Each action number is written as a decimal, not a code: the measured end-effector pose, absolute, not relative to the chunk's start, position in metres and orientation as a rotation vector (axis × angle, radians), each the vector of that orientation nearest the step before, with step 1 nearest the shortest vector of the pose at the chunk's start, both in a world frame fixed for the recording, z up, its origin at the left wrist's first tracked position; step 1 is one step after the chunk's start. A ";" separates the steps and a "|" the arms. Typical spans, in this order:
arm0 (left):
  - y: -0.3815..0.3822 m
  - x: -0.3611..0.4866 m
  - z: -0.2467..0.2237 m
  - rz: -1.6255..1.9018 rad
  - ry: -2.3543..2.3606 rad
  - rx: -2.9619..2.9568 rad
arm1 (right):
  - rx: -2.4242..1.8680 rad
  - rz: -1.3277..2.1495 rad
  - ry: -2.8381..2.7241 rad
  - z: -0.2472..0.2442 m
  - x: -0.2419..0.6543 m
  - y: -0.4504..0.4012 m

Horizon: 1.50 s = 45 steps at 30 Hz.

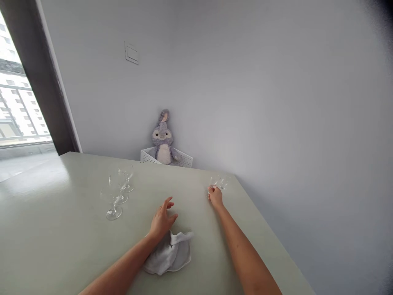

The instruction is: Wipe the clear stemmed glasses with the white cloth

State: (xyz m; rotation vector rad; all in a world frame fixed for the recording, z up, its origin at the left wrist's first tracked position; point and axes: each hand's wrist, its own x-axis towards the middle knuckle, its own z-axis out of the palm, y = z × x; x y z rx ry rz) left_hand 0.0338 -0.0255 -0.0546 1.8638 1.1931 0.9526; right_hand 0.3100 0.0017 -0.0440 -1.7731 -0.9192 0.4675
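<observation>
My right hand reaches far out to the table's back right corner, its fingers closed at the lower part of a small clear glass. Close beside that one stands another small glass. My left hand hovers with fingers apart and nothing in it. Under and behind its wrist lies a crumpled pale grey cloth. Left of this hand, three clear stemmed glasses stand upright in a slanting row: the nearest glass, the middle glass and the farthest glass.
The pale green table meets grey walls at its back and right. Past the far edge, a purple plush toy sits in a white perforated basket. A light switch is on the wall; a bright window is at left.
</observation>
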 end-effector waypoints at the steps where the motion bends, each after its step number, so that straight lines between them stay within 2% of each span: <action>1: -0.026 0.034 -0.055 0.953 1.193 1.865 | -1.782 0.461 -0.922 -0.045 0.313 0.003; 11: -0.030 0.033 -0.053 0.981 1.189 1.856 | -1.893 0.404 -0.940 -0.057 0.338 0.003; 18: -0.035 0.033 -0.050 1.011 1.190 1.764 | -1.935 0.360 -0.923 -0.064 0.327 -0.033; 21: -0.037 0.030 -0.032 1.181 1.096 1.693 | -1.905 0.390 -0.934 -0.065 0.315 -0.051; 25: -0.049 0.011 0.018 1.568 0.903 1.368 | -1.831 0.458 -1.038 -0.055 0.288 -0.073; 28: -0.061 -0.019 0.045 1.842 0.849 1.112 | -1.715 0.302 -1.345 -0.037 0.251 -0.098; 31: -0.066 -0.059 0.046 2.066 0.916 0.744 | -1.483 0.041 -1.799 -0.017 0.202 -0.130; 33: -0.063 -0.082 0.036 2.007 0.960 0.378 | -1.295 -0.029 -2.120 -0.009 0.168 -0.148; 36: -0.055 -0.102 0.019 1.645 0.900 -0.092 | -1.174 -0.202 -2.377 -0.011 0.128 -0.159; 38: -0.049 -0.105 0.013 1.482 0.846 -0.176 | -1.268 -0.283 -2.456 -0.020 0.113 -0.154; 41: -0.042 -0.103 0.010 1.408 0.771 -0.188 | -1.449 -0.292 -2.552 -0.032 0.107 -0.141; 45: -0.028 -0.103 0.011 1.330 0.628 -0.228 | -1.472 -0.303 -2.604 -0.038 0.112 -0.131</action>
